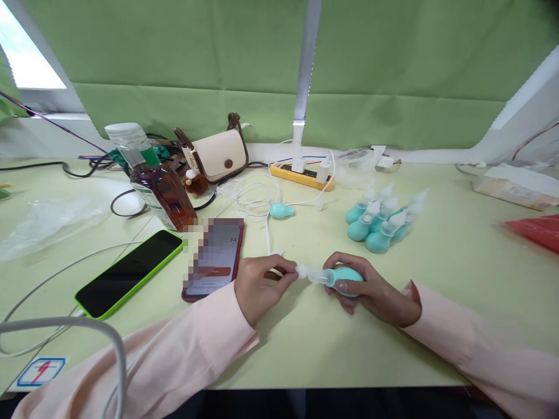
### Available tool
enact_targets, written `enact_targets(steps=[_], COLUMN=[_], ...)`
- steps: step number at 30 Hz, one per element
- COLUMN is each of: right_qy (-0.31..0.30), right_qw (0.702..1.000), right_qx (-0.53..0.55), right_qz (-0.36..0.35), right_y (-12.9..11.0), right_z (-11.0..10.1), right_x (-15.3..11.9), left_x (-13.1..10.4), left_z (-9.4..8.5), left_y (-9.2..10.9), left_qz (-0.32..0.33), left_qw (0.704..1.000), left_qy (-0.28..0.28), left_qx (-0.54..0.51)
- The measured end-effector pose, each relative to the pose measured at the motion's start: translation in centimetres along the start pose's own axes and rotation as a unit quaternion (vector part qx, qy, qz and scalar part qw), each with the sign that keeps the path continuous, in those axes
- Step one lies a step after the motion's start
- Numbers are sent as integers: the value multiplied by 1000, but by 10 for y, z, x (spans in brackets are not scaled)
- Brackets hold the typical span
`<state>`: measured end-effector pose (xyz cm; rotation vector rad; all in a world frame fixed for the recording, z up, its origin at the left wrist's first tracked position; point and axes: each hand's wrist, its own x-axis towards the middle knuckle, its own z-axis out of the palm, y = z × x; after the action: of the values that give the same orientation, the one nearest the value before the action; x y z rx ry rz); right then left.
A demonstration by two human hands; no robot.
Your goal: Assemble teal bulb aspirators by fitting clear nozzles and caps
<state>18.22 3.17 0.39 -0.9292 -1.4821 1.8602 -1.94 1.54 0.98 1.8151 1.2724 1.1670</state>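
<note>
My right hand [375, 291] is wrapped round a teal squeeze bulb [347, 279] with a clear nozzle [320, 276] pointing left. My left hand [264, 285] pinches a small whitish translucent piece [301, 271] between thumb and fingertips. That piece is close to the nozzle's end; whether they touch I cannot tell. Beyond my right hand stands a cluster of several similar teal bulbs [379, 240] with clear nozzles and white tips. A single teal bulb [282, 210] lies on its side farther back, no nozzle visible on it.
Left of my hands lie a phone with a lit screen [218, 250] and a green-cased phone [131, 273]. Behind them are a leaning bottle [161, 189] and a cream bag [220, 154]. A yellow power strip [279, 171], white cables [251, 201] and a red packet [537, 230] are around.
</note>
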Motion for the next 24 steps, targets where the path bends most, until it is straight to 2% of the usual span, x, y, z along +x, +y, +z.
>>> enact_targets(steps=[1, 3, 5, 8, 11, 16, 24], right_qy=[10, 28, 41, 64, 76, 89, 104], right_qw=[1000, 999, 998, 996, 994, 989, 969], right_qx=[-8, -25, -37, -47, -62, -108, -205], right_qz=[-9, -27, -38, -46, -46, -47, -95], right_y=[1, 2, 4, 5, 4, 2, 1], right_z=[0, -1, -1, -2, -2, 1, 4], right_x=[0, 0, -1, -2, -2, -3, -6], left_x=[0, 1, 2, 3, 3, 3, -1], left_z=[0, -1, -2, -3, -2, -1, 0], left_y=[2, 6, 7, 7, 7, 8, 3], left_qz=[-54, -119, -142, -156, -185, -223, -218], left_qw=[996, 977, 957, 937, 920, 902, 916], left_qy=[5, 10, 15, 37, 46, 19, -35], left_qx=[-66, -177, -253, -312, -343, -369, -335])
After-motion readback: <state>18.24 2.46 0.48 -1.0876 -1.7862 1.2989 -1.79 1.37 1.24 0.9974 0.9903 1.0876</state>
